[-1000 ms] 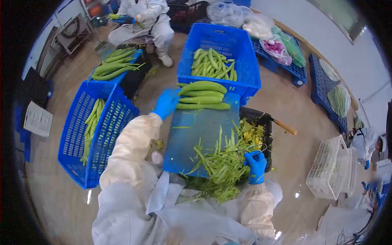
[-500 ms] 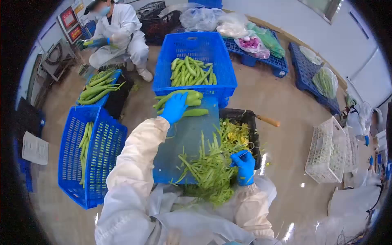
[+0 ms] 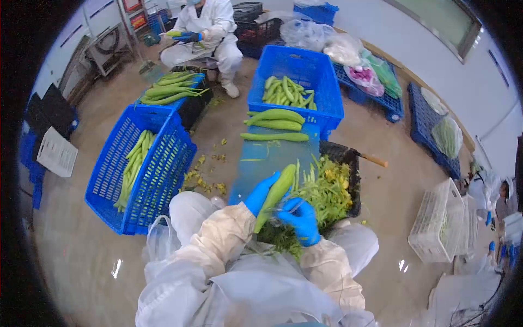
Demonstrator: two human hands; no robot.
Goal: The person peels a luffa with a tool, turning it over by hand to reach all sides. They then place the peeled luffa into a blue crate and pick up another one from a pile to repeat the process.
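Note:
In the head view my left hand (image 3: 259, 197) is closed round a long green loofah gourd (image 3: 277, 193), held tilted above my lap. My right hand (image 3: 303, 222) is closed on a thin metal tool, apparently a peeler (image 3: 287, 209), close against the gourd's near side; motion blurs it. Ahead lies the blue-green board (image 3: 251, 175), with several gourds (image 3: 276, 125) across its far end. A heap of green peelings (image 3: 321, 188) lies beside and beyond my right hand.
A blue crate of gourds (image 3: 256, 103) stands behind the board, another blue crate (image 3: 117, 180) at left. A black crate (image 3: 355, 191) with a wooden-handled tool (image 3: 375, 160) is at right. A co-worker (image 3: 210, 32) sits at back left. White crates (image 3: 436, 218) stand far right.
My left hand has come back from the board's far end and now holds a gourd near my lap. My right hand has moved left to it. The view has swung left.

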